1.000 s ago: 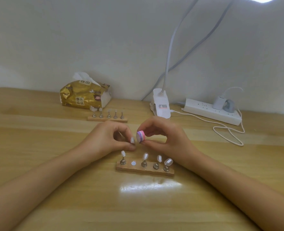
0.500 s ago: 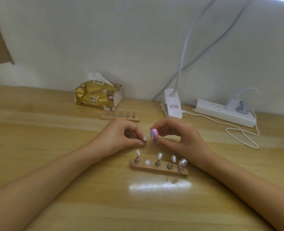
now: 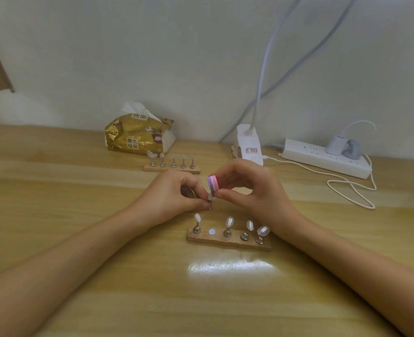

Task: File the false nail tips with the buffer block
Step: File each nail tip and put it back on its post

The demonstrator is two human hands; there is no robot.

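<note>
Left hand [image 3: 174, 197]: thumb and fingertips pinched round a small metal peg [image 3: 211, 207] that carries one nail tip [image 3: 210, 197], held above the table [image 3: 128, 276], just behind the near wooden stand [image 3: 225, 242]. Right hand [image 3: 254, 190]: thumb below and fingers above, gripping the pink-and-purple buffer block [image 3: 213, 184], whose lower edge meets the tip or sits right beside it. Contact is too small to confirm.

Near stand: four pegs with tips [image 3: 229, 222] upright, and one bare round disc [image 3: 211, 231] in the second place from the left, likely the held peg's seat.

Risks, as I judge them:
- The tip may pop off its peg. It looks lightly mounted, and a hard or sideways stroke from the block could flick it loose.
- The peg may twist in the pinch. It is thin and smooth, so the filing could go uneven.
- Uneven pressure from so small a block could flatten one side of the tip.
- The right wrist hangs close over the stand's right end, so a drop of that arm could knock the standing tips askew.
- A dropped tip, pale and tiny, would be hard to spot on the glossy wood, more so near the bright glare patch [image 3: 230, 266].
</note>
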